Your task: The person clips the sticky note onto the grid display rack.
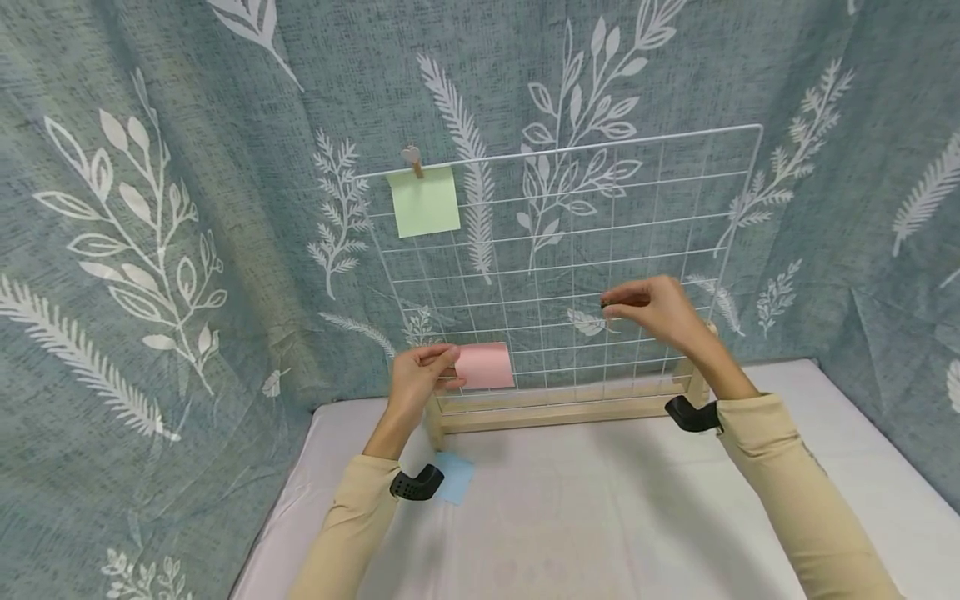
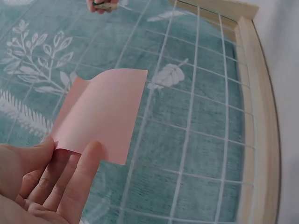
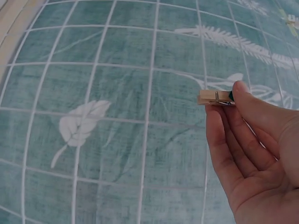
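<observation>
Beige sleeves (image 1: 802, 483) reach forward from the lower edge of the head view, each with a black wrist device (image 1: 417, 483) at its cuff. Left hand (image 1: 414, 379) pinches a pink paper (image 2: 105, 114) along one edge, thumb against fingers, in front of the grid's lower left part; whether the sheet touches the wires I cannot tell. Thin, smooth and nearly weightless, it should bend and crease readily, as its curled far edge suggests, so a light hold at the margin suits it best. Right hand (image 1: 656, 310) pinches a small clothespin (image 3: 216, 97) by one end, its other end pointing away from the fingers. It looks rigid and light, pale wood with a metal spring and a dark green bit beside the thumb; the handle end is the place to grip and squeeze.

Beyond both hands stands a white wire grid (image 3: 147, 112) of thin rods, set in a straight-edged, pale wooden base (image 1: 562, 415). A green note (image 1: 425, 202) hangs from its top rail under a wooden clip (image 1: 417, 170) with a heart-shaped ornament. Blue paper (image 1: 456, 478) lies on the white, cloth-covered tabletop (image 1: 540, 508). Woven-looking teal fabric (image 1: 255, 350) with white leaf prints hangs behind.
</observation>
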The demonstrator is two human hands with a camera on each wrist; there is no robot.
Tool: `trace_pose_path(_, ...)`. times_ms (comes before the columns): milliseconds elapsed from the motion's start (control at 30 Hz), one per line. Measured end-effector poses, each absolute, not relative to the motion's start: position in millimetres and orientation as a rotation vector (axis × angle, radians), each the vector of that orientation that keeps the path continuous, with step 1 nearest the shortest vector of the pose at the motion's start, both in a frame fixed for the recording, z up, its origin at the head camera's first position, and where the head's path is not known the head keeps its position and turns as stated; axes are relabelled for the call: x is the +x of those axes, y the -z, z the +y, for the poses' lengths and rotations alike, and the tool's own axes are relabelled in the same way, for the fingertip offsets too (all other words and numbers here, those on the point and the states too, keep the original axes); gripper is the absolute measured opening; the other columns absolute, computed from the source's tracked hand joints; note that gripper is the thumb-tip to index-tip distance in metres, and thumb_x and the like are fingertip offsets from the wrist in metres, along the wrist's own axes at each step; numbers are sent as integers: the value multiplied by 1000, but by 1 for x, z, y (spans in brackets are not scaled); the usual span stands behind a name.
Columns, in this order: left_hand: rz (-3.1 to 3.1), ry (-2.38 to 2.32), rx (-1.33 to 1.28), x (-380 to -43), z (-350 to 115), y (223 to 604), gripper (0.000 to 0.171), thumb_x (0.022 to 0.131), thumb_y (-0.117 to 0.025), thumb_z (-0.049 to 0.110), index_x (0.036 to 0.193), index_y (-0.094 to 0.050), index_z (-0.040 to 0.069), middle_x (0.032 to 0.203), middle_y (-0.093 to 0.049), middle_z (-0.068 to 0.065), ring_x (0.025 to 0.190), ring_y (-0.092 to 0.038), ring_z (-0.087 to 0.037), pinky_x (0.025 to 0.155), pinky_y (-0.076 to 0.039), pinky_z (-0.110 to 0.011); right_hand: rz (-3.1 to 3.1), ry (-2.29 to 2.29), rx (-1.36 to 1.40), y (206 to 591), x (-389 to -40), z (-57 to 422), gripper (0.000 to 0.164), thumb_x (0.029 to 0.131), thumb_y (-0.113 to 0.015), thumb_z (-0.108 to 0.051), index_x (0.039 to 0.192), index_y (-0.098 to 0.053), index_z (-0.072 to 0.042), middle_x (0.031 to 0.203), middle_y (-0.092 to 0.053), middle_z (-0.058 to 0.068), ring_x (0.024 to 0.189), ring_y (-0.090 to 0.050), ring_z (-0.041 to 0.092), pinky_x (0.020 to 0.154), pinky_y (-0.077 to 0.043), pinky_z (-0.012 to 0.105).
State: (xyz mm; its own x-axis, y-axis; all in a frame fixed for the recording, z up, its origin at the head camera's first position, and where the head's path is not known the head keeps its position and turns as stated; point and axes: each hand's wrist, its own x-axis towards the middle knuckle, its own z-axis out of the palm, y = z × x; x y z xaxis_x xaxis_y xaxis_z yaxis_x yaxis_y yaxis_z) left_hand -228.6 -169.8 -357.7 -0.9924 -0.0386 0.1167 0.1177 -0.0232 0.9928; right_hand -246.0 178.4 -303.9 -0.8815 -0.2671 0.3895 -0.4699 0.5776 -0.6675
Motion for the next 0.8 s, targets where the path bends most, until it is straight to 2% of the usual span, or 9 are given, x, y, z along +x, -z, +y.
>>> trace_pose_path(167,-2105,2160,-158,-234,-163,344,28,96,-64,7,115,-64,-13,85,-72,-5,67,-70,-13,68,-64,-32,-2554,-1187,621,295,-248,174,28,93,-70,-17,115,-71,0,111,-70,19,99,-68,33,88,-58,49)
trace_pose_path(400,-2135,2190,-198,-238,-156,325,30,96,-64,8,118,-63,-11,90,-72,-7,70,-71,-12,71,-64,-31,-2527,-1179,629,277,-252,161,27,93,-69,-15,115,-71,1,111,-70,19,98,-68,33,88,-58,48)
trace_pose_path(800,-2143,2136,-308,-242,-142,294,28,95,-65,5,117,-64,-13,105,-69,-25,69,-71,-13,71,-64,-33,-2428,-1173,683,251,-255,148,25,92,-70,-11,113,-72,2,108,-71,19,95,-69,31,86,-59,45)
